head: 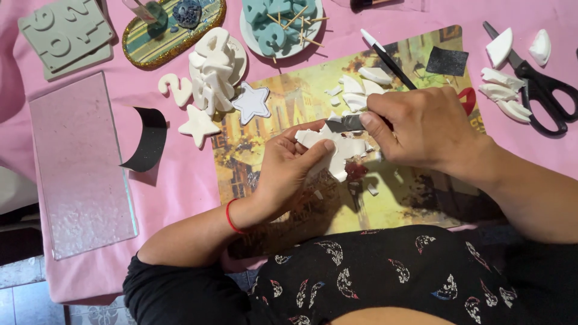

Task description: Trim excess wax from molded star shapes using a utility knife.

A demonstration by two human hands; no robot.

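Note:
My left hand (pixel 289 171) holds a flat white plaster piece (pixel 337 150) with ragged edges over a printed yellow mat (pixel 283 102). My right hand (pixel 421 123) grips a small grey blade (pixel 346 123) and presses it against the top edge of the piece. White trimmings (pixel 361 90) lie on the mat just beyond the hands, and small crumbs sit under them.
A plate piled with white cast shapes (pixel 214 69), two white stars (pixel 198 125), a plate of blue shapes with wooden sticks (pixel 280 24), a grey number mould (pixel 63 33), a glass slab (pixel 78 162), black sandpaper (pixel 147 138) and black scissors (pixel 542 90) lie on the pink cloth.

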